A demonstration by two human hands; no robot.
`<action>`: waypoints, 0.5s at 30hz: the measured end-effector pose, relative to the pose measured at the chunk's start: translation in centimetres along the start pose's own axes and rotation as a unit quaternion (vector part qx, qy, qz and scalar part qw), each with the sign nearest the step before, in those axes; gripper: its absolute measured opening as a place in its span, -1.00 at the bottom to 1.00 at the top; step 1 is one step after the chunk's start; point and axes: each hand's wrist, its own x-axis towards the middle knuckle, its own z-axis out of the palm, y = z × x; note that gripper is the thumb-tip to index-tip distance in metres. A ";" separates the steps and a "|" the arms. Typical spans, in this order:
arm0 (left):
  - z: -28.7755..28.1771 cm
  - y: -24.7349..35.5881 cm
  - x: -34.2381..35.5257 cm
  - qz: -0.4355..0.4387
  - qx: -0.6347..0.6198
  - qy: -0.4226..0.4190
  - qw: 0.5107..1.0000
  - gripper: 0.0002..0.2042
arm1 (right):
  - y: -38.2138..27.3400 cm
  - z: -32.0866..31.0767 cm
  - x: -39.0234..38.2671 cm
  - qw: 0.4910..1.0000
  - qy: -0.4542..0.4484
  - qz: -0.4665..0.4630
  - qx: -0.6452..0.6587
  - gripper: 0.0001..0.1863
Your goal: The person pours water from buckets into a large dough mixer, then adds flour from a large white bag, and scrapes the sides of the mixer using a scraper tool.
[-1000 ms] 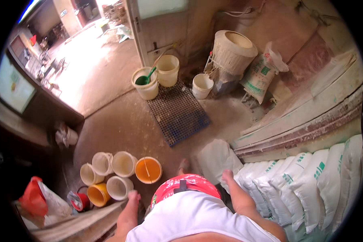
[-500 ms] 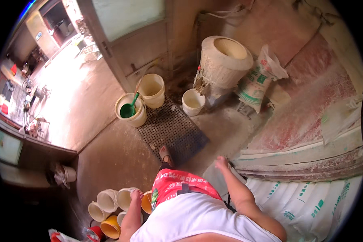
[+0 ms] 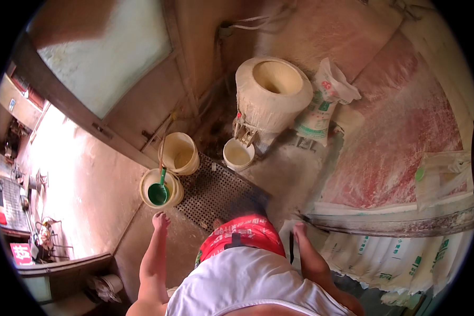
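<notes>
Three round, dusty cream buckets point(image 3: 178, 152) are seen beside a perforated metal grate point(image 3: 216, 192); a green scoop point(image 3: 157, 193) lies in the nearest. The left hand point(image 3: 160, 220) hangs empty near it, and the right hand point(image 3: 299, 229) is held empty, well apart.

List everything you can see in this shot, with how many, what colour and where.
Bucket with scoop: one, cream, just ahead of the left hand, with a green scoop inside.
Second bucket: one, cream, behind the first, by the door.
Small bucket: one, white, under the big drum's outlet.
Drum: one, cream, dusty, open top, against the wall.
Sack: one, white with green print, leaning right of the drum.
Metal grate: one, dark, on the floor between the buckets and the person.
Stacked sacks: a row, white with green print, lower right.
Door: one, brown with a pale panel, upper left.
Left hand: empty, near the scoop bucket.
Right hand: empty, hanging by the shorts.
</notes>
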 end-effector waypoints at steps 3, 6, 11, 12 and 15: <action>1.4 3.9 1.4 0.010 0.002 -0.008 1.000 -0.62 | -8.2 1.6 0.6 0.981 -0.095 -0.053 -0.158 -0.88; 5.1 3.9 1.3 0.006 -0.009 -0.013 1.000 -0.69 | -11.1 2.3 3.5 0.981 -0.023 -0.130 -0.139 -0.88; 4.5 -2.0 -0.9 -0.042 -0.063 0.033 0.997 -0.90 | -20.0 3.0 10.4 0.980 -0.128 0.116 0.104 -0.86; 2.9 -4.9 -0.8 -0.049 -0.104 0.024 0.993 -0.95 | -21.0 3.6 12.7 0.974 -0.142 0.120 0.129 -0.86; 3.4 -10.0 -4.2 -0.138 -0.016 0.094 0.986 -0.84 | -22.4 4.4 20.7 0.985 -0.146 0.026 0.084 -0.85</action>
